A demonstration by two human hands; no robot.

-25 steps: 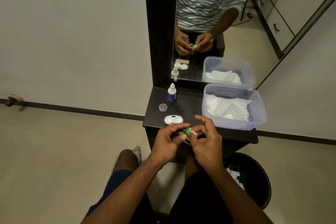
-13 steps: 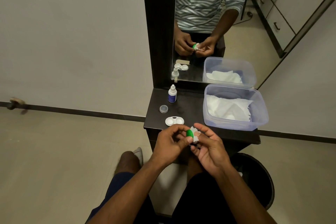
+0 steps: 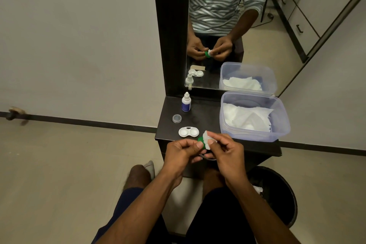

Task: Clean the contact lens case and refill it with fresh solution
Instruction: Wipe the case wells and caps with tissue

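My left hand [image 3: 181, 153] pinches the green cap [image 3: 200, 140] between thumb and fingers, clamped tight. My right hand [image 3: 227, 154] has its fingers closed on a small white tissue wad [image 3: 207, 140], pressed against the cap. Both sit just over the front edge of the dark shelf [image 3: 200, 113]. The white lens case [image 3: 188, 132] lies open on the shelf, just beyond my hands (both wells face up). Grey cap [image 3: 176, 118] and solution bottle [image 3: 186, 102] stand behind it. The tissue tub [image 3: 255, 136] is at right, the bin [image 3: 277, 194] below.
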